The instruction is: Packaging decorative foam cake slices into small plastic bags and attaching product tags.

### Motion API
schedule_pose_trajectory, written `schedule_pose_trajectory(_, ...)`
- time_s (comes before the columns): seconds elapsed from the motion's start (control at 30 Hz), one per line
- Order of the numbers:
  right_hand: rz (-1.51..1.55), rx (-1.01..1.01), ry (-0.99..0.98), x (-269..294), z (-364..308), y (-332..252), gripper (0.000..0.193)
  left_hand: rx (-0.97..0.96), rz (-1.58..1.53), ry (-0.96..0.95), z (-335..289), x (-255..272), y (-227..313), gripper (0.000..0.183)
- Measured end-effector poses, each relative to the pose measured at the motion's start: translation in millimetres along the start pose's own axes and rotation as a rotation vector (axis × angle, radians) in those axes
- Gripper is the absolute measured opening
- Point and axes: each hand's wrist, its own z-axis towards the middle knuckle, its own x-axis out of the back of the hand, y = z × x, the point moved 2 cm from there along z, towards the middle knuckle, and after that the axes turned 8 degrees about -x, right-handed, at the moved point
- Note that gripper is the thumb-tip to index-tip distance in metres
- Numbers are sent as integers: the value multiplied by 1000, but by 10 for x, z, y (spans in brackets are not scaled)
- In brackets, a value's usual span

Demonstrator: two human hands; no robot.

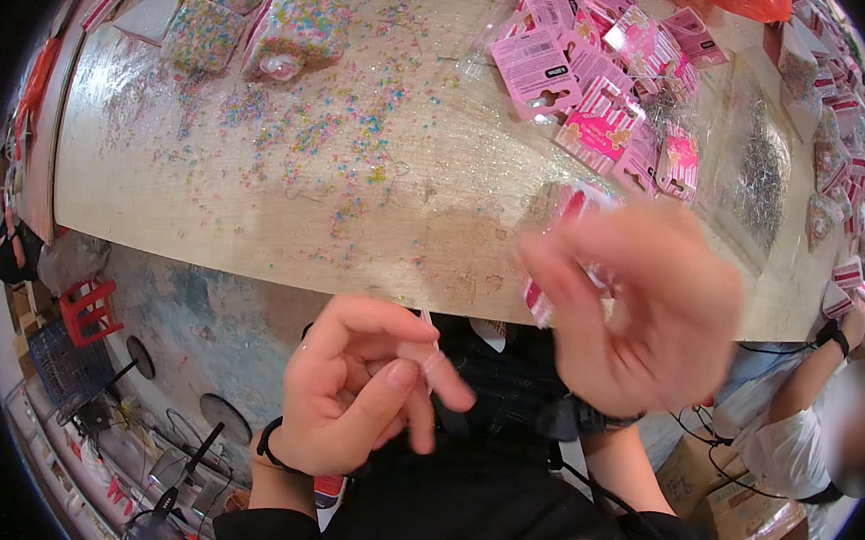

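Note:
My left hand is in front of the table's near edge, fingers bent. Between its thumb and fingers sits a thin, clear, strand-like piece, too fine to name surely. My right hand hovers over the near edge to the right, smeared by motion, with thumb and fingers curled together; whatever they pinch does not show. Partly hidden behind that hand lies a pink-and-white cake-slice-shaped piece. Pink printed hang cards are heaped beyond it, on clear plastic.
Sprinkle-coated cake-slice shapes stand at the far left amid loose coloured beads. A clear tray of fine metallic bits lies right. More slices line the right edge, near another person's arm. A red stool stands left.

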Motion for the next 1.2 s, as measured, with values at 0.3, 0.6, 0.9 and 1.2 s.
schedule_pose_trajectory(0.3, 478, 10, 300, 25, -723, -25, 33, -291, 238, -221, 187, -279, -109, 54)
schedule_pose_trajectory(0.6, 335, -96, 411, -53, -1021, -1, 33, -331, 351, -221, 144, -324, -348, 56)
schedule_pose_trajectory(0.9, 186, -128, 210, -68, -1238, -18, 40, -517, 943, -151, 128, -261, -429, 26)
schedule_pose_trajectory(1.2, 233, -71, 71, 0, -1428, 81, 41, -381, 751, -188, 77, -220, -437, 55)
